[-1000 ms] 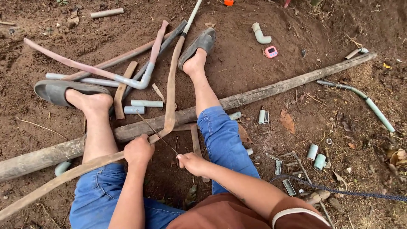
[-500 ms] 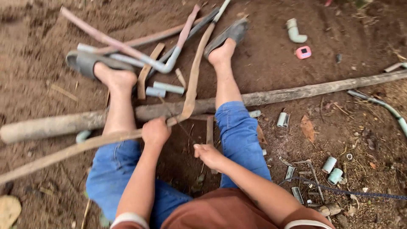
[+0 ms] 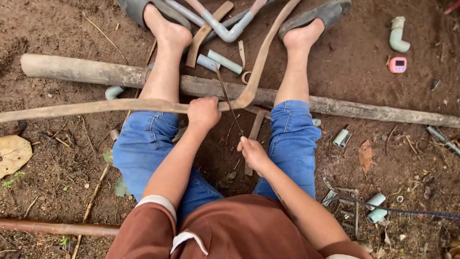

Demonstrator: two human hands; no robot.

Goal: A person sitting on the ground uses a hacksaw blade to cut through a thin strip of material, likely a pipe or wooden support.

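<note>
I sit on bare soil with both legs stretched out, feet in grey sandals. My left hand (image 3: 203, 113) grips a long flat bent brown strip (image 3: 96, 107) that runs from the left edge to my hand, then curves up toward the far right foot. My right hand (image 3: 252, 154) holds the near end of a thin dark blade (image 3: 226, 98), which slants up across the strip where it bends. Under the strip, a long weathered wooden pole (image 3: 81, 70) lies crosswise beneath my calves.
Grey pipe pieces and an elbow joint (image 3: 225, 32) lie between my feet. A curved pipe fitting (image 3: 396, 38) and a small pink timer (image 3: 397, 64) sit at the upper right. Short pipe offcuts (image 3: 376, 207) and a cord lie at the right; a brown pipe (image 3: 52, 227) at the lower left.
The view has tilted down and closed in on my hands and knees. My left hand still grips the strip; my right hand and the blade now show clearly at the strip's bend.
</note>
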